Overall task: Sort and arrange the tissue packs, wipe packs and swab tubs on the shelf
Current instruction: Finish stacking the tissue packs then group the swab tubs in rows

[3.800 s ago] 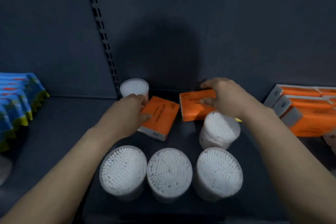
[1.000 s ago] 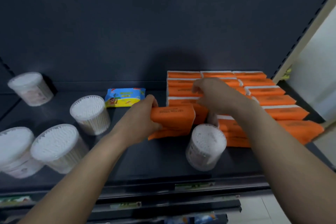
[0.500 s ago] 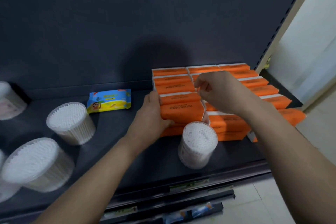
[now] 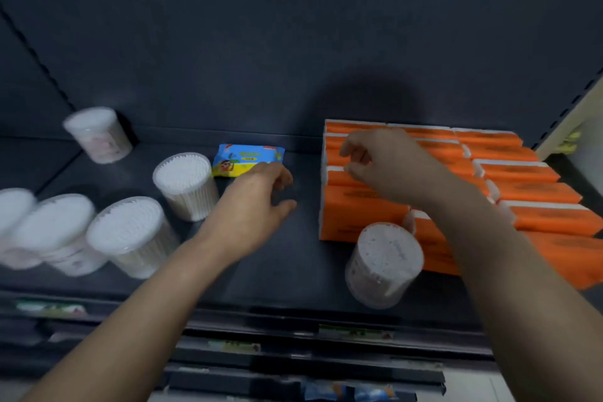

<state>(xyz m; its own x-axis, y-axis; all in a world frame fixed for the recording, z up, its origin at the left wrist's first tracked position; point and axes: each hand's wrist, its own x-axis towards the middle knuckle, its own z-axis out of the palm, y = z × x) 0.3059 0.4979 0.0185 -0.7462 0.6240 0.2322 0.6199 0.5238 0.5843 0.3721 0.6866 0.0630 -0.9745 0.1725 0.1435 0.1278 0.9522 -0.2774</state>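
Six clear round swab tubs, one blue-yellow wipe pack, orange tissue packs uncountable; left hand open, empty; right hand loosely curled, empty.

tissue packs: orange, white edges | wipe pack: blue-yellow | swab tubs: white | shelf: dark grey

Dark grey back panel takes up most of the view, with a slotted upright running diagonally on the left and a pale one on the right. Something yellow sits behind that, too blurry to identify. Price label strips line the front rail; blue packets show on the level below.
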